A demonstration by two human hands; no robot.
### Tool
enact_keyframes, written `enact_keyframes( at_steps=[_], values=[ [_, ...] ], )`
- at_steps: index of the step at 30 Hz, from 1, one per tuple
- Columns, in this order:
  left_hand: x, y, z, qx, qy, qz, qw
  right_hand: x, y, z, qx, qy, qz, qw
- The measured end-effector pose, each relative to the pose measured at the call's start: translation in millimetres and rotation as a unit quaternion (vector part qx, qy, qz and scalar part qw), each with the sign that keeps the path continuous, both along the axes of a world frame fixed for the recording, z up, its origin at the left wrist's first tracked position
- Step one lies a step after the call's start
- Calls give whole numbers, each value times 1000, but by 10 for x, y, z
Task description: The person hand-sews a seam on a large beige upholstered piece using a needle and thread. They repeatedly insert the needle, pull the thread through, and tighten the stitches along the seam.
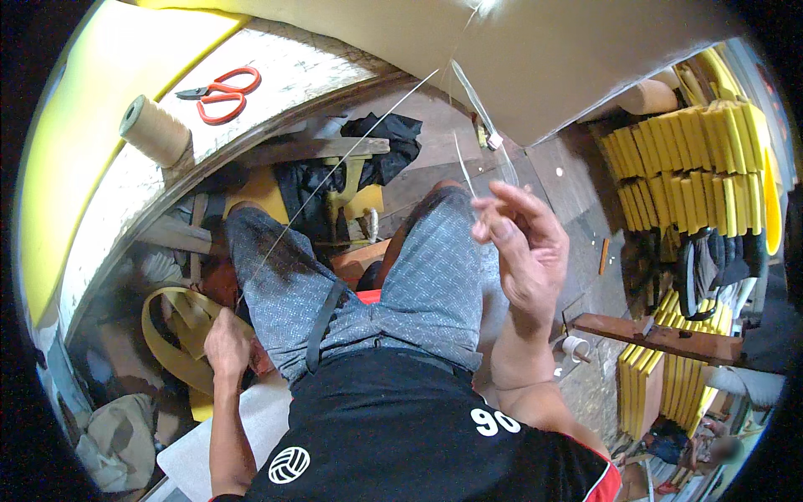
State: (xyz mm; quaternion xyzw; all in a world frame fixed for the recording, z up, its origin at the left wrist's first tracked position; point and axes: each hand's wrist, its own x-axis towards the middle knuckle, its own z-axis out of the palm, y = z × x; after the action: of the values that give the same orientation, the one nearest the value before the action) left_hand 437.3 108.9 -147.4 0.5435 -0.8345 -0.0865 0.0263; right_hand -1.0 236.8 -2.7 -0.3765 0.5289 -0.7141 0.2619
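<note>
Taut thread (335, 167) pinched between right hand (523, 251) fingers (493, 222).

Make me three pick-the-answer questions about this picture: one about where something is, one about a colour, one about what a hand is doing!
1. Where are the scissors?
A. on the white bench top
B. on the floor
C. in the right hand

2. What colour are the scissor handles?
A. blue
B. orange-red
C. green

3. What is the right hand doing?
A. lying flat
B. pinching a thin thread
C. gripping a hammer

Answers: 1 A, they lie near the string spool; 2 B, the loops are orange-red; 3 B, the fingers close on the thread.
</note>
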Motion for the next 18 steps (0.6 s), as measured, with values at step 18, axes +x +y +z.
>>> enact_keyframes(
  at_steps=[18],
  values=[
    [2944,2047,-2112,491,-112,481,717,-58,-1382,-312,-17,-283,24,959]
  ],
)
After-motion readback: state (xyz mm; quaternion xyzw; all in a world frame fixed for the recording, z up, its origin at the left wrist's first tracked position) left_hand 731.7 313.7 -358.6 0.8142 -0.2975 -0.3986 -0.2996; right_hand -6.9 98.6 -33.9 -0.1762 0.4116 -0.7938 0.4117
